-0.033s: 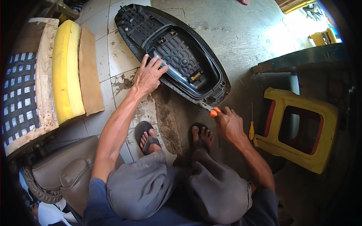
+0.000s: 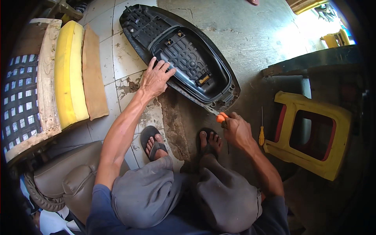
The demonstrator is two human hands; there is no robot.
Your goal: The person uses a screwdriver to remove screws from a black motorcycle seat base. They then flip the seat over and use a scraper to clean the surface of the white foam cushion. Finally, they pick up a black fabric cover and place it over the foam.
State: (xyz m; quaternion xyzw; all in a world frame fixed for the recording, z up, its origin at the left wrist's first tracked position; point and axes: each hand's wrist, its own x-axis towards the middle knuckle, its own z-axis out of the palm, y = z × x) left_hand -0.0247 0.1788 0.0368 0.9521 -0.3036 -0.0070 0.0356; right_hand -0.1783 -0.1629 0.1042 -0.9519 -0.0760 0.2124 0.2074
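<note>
So the edge of a black seat point(image 2: 188, 58) looks to be what's being worked on right now, judging by how it's held: it's laid underside-up on the floor point(image 2: 250, 43), across tile and bare concrete, tail end pointed at the right hand point(image 2: 237, 131). An orange-handled tool point(image 2: 222, 117) is wrapped in that hand's grip, its tip right by the edge, though whether contact is made can't be told. The left hand point(image 2: 154, 81) is spread over the near rim; can't tell if that grip is pinched underneath. Seems like a steady hold and a careful bite at the edge are called for. Nothing obvious blocks the tool, but the right foot point(image 2: 214, 143) is planted nearby. A yellow-handled screwdriver point(image 2: 261, 135) is left beside a tipped yellow stool point(image 2: 341, 135), and yellow foam point(image 2: 70, 74) is stacked off left.
</note>
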